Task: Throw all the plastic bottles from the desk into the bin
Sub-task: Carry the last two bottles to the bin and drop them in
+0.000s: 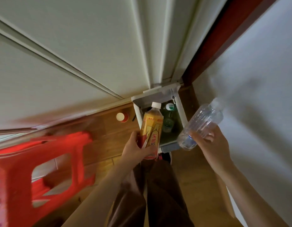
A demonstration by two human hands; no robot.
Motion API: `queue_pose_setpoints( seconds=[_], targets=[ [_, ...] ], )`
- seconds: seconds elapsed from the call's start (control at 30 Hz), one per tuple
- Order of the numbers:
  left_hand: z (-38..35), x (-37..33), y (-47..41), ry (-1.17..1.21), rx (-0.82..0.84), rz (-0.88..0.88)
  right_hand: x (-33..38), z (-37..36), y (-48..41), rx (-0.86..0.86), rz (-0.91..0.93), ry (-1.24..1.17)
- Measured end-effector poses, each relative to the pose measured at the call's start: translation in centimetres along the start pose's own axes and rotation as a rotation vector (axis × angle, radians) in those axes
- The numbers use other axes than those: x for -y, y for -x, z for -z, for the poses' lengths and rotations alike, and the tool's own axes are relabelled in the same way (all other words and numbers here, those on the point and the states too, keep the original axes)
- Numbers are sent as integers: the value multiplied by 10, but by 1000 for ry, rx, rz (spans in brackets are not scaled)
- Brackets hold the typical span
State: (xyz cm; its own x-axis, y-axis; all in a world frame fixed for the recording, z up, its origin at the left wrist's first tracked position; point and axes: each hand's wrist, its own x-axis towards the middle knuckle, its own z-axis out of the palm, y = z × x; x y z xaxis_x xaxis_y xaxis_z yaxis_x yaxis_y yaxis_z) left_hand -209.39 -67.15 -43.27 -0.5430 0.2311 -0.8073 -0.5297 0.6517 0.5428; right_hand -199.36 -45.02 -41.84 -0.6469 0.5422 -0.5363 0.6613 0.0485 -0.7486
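A white square bin [136, 110] stands open on the wooden floor in the corner, its lid tipped up against the wall. Inside it lies a green-tinted bottle [168, 122] with a pale green cap. My left hand [135, 149] grips the lower end of a yellow-labelled bottle [152, 128] with a white cap, held over the bin's left half. My right hand [210, 141] holds a clear ribbed bottle [201, 123] with a blue label, tilted, just right of the bin's rim.
A red plastic stool [48, 163] stands at the left. A small red cup [122, 117] sits on the floor beside the bin. White panelled doors rise behind, a white wall at the right. My legs and one shoe [165, 157] are below the bin.
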Motion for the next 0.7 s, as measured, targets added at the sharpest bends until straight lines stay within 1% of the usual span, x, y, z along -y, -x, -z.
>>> queue_pose_setpoints(
  seconds=[0.13, 0.33, 0.53, 0.7],
  targets=[
    [-24, 6, -39, -17, 6, -61, -22, -3, -8, -13, -9, -53],
    [-52, 0, -78, -55, 22, -125, -29, -7, -9, -8, 9, -67],
    [-66, 7, -95, -15, 13, -38, -27, -10, -15, -36, 32, -86],
    [-65, 5, -105, -16, 47, 30, -23, -10, -19, -59, 19, -107]
  ],
)
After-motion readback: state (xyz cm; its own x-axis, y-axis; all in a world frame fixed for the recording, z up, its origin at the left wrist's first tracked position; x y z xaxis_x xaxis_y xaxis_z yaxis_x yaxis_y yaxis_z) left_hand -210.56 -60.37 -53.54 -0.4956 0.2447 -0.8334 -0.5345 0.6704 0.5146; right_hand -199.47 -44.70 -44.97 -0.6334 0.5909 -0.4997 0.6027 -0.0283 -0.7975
